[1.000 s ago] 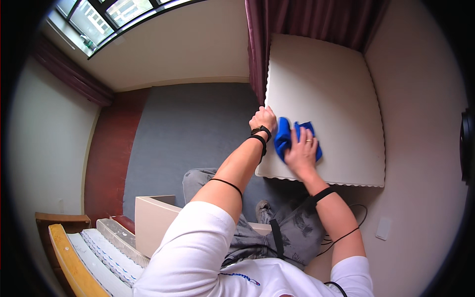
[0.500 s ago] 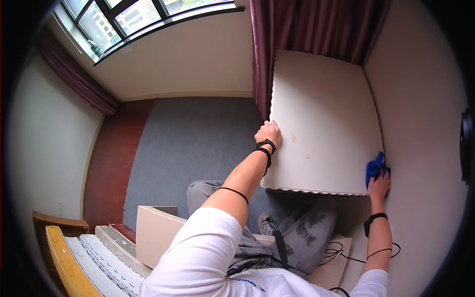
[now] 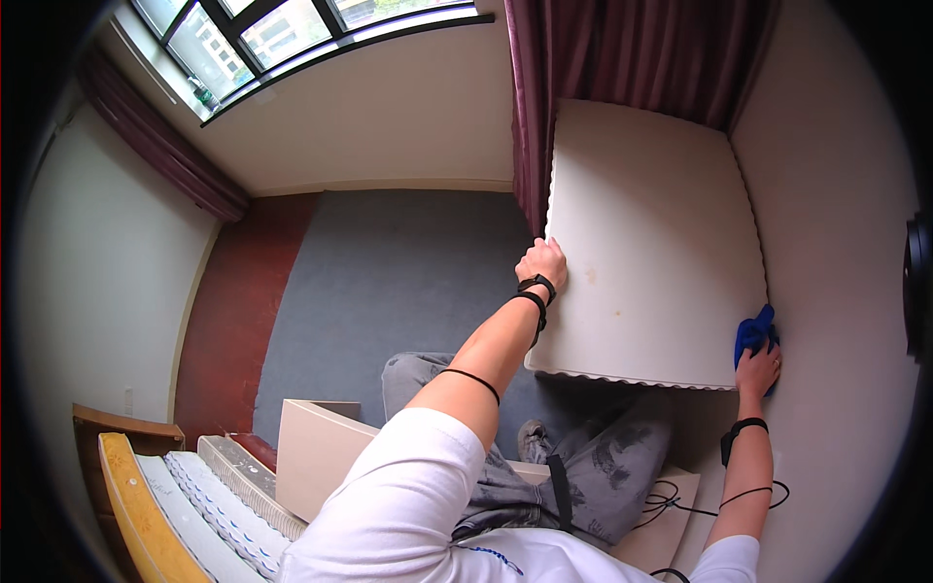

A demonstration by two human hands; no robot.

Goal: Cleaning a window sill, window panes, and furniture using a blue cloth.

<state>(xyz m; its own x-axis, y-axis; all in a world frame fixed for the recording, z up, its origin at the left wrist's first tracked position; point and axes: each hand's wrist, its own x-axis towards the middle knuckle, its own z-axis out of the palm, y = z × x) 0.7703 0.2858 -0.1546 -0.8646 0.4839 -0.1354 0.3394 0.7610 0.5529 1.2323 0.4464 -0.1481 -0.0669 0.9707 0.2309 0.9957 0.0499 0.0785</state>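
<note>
A white tabletop-like panel (image 3: 661, 233) with scalloped edges lies in front of me, between the purple curtain and the right wall. My left hand (image 3: 542, 264) is closed around its left edge, fingers curled over the rim. At the panel's near right edge, close to the wall, my right hand (image 3: 759, 368) presses a bunched blue cloth (image 3: 754, 330) against the rim. Two small brownish spots mark the panel's surface. What supports the panel is hidden beneath it.
Purple curtains (image 3: 651, 58) hang behind the panel; a window (image 3: 282, 39) is at far left. Grey flooring (image 3: 389, 272) borders a red strip (image 3: 233, 311). At lower left stand several mattress-like slabs (image 3: 126, 486) and a beige panel (image 3: 321, 452). A black cable (image 3: 671, 500) coils near my right leg.
The whole view has shifted slightly, so everything sits a little further right. The blue cloth has changed shape a little under my right hand. My left hand keeps its grip on the edge.
</note>
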